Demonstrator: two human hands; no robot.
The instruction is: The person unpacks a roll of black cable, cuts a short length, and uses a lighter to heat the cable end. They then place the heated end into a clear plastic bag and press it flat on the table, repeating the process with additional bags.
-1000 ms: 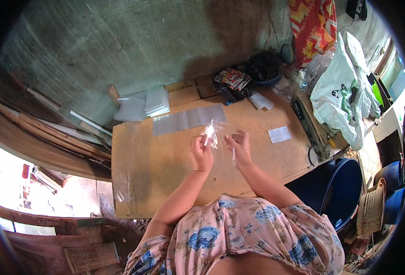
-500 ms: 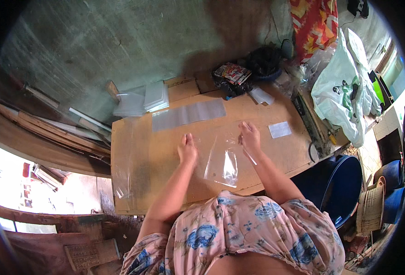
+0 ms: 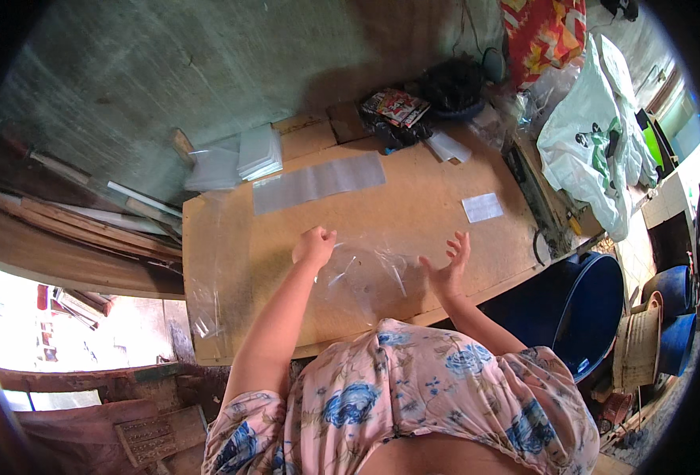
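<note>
My left hand (image 3: pixel 314 247) is closed, pinching the edge of a clear plastic bag (image 3: pixel 366 273) over the wooden table. The bag is thin and crumpled, with bright glints, and it spreads from that hand toward the right. My right hand (image 3: pixel 447 269) is beside the bag's right side, with its fingers spread and nothing in them. Farther back on the tabletop lies a long translucent plastic strip (image 3: pixel 318 182). A small whitish rectangular sheet (image 3: pixel 483 207) lies beyond my right hand.
Stacked whitish plastic sheets (image 3: pixel 259 152) sit at the table's back left. A black bag with a printed packet (image 3: pixel 397 107) lies at the back. Clear film (image 3: pixel 206 297) covers the left edge. A blue barrel (image 3: pixel 595 309) and hanging white plastic bag (image 3: pixel 576 158) are at right.
My right hand has let go of the bag, opened and moved slightly right and nearer to me. The bag has gone from stretched between both hands to crumpled.
</note>
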